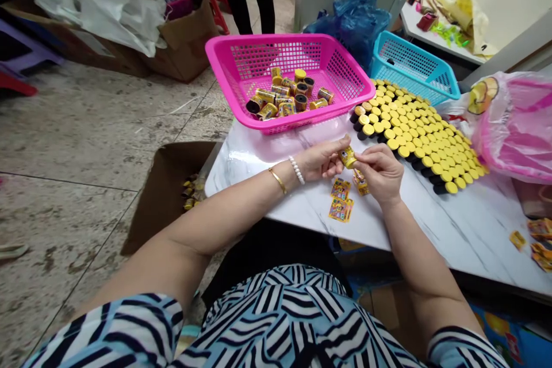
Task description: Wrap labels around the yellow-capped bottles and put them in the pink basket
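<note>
From here I see the left hand [324,162] and right hand [382,175] both gripping one small, cylindrical yellow tub [347,156] above the glossy, grey-veined bench [414,213], near flat printed labels [340,210], with a latticed pink plastic basket [224,63] beyond and tight rows of round yellow caps [425,137] beside it.

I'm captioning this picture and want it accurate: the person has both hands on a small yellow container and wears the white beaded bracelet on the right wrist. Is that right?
Not quite: the white beaded bracelet is on the left wrist, as the head view shows. The left hand and right hand are indeed both on a small yellow container.
</note>
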Demonstrator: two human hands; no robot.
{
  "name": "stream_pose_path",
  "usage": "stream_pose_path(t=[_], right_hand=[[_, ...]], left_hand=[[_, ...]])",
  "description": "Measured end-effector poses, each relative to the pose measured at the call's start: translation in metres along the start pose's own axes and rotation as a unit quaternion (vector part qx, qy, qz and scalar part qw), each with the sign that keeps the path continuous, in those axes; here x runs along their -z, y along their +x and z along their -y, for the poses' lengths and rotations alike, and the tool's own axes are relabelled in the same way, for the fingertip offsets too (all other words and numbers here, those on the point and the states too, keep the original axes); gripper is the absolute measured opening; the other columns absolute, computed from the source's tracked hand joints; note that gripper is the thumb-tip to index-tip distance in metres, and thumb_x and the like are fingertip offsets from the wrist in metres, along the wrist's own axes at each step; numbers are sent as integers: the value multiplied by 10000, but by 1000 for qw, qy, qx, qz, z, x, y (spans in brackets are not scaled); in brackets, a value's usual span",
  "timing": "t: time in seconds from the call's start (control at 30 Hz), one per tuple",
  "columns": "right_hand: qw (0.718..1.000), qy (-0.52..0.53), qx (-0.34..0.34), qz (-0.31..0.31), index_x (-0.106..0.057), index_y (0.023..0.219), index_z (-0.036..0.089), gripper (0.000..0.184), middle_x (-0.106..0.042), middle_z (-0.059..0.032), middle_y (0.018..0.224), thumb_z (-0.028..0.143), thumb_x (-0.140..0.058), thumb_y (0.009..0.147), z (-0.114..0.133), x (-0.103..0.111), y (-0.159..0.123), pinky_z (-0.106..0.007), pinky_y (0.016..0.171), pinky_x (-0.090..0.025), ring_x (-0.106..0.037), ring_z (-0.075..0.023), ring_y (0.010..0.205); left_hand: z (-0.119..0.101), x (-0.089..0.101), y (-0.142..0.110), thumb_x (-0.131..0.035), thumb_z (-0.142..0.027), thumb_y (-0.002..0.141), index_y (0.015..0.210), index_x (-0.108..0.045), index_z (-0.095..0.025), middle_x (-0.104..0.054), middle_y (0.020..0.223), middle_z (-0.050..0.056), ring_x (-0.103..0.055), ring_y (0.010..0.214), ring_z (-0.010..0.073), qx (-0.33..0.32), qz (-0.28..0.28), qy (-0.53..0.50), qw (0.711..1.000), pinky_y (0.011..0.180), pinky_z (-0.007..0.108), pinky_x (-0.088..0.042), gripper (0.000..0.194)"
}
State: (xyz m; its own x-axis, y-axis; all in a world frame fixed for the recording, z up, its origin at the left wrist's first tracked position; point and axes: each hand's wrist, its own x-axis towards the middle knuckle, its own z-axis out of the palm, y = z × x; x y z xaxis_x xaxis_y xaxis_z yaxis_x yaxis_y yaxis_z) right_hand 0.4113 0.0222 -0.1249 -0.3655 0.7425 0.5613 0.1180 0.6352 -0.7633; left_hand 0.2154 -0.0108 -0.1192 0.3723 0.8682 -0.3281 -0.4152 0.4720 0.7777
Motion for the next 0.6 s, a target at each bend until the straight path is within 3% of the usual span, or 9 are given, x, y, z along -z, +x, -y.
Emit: stream_pose_path(t=[0.17, 0.3, 0.43, 0.5, 0.6], right_hand=[[999, 34, -20, -3, -800, 933, 243, 101, -642, -13, 953, 285, -832, 847, 1, -4, -4, -320, 677, -676, -689, -132, 773], [998, 53, -22, 10, -782, 934, 234, 95, -614, -4, 943, 276, -822, 858, 0, -6, -3, -311, 667, -676, -688, -116, 724], [998, 32, -31, 41, -738, 1164, 276, 348, -620, -10, 1085, 331, -849, 839, -2, -6, -1, -274, 690, -647, -692, -109, 794], [999, 8, -17, 43, -727, 1190, 279, 393, -632, -11, 1089, 359, -860, 829, -1, -7, -1, -253, 685, -626, -688, -109, 813], [999, 5, 3, 50, -718, 1200, 261, 403, -672, -7, 1009, 409, -841, 846, -1, -5, 1, -235, 636, -598, -689, -111, 768]], left_hand=[[2, 1, 2, -639, -562, 996, 766, -659, -127, -573, 462, -13, -420, 274, 51, -12, -14, 19, 1000, 287, 145, -260, 492], [5, 3, 5, -646, -597, 979, 806, -690, -120, -662, 584, 32, -527, 369, 58, -31, -16, 14, 999, 345, 136, -352, 509], [5, 3, 6, -685, -546, 969, 827, -687, -127, -617, 542, 9, -476, 353, 59, -25, -45, 14, 999, 342, 150, -334, 443], [5, 1, 3, -719, -564, 934, 850, -682, -133, -619, 553, 10, -465, 360, 63, -31, -46, 30, 998, 350, 159, -327, 440], [-4, -2, -10, -761, -621, 860, 831, -659, -150, -592, 566, -5, -464, 400, 70, -102, -74, 109, 986, 375, 174, -309, 483]])
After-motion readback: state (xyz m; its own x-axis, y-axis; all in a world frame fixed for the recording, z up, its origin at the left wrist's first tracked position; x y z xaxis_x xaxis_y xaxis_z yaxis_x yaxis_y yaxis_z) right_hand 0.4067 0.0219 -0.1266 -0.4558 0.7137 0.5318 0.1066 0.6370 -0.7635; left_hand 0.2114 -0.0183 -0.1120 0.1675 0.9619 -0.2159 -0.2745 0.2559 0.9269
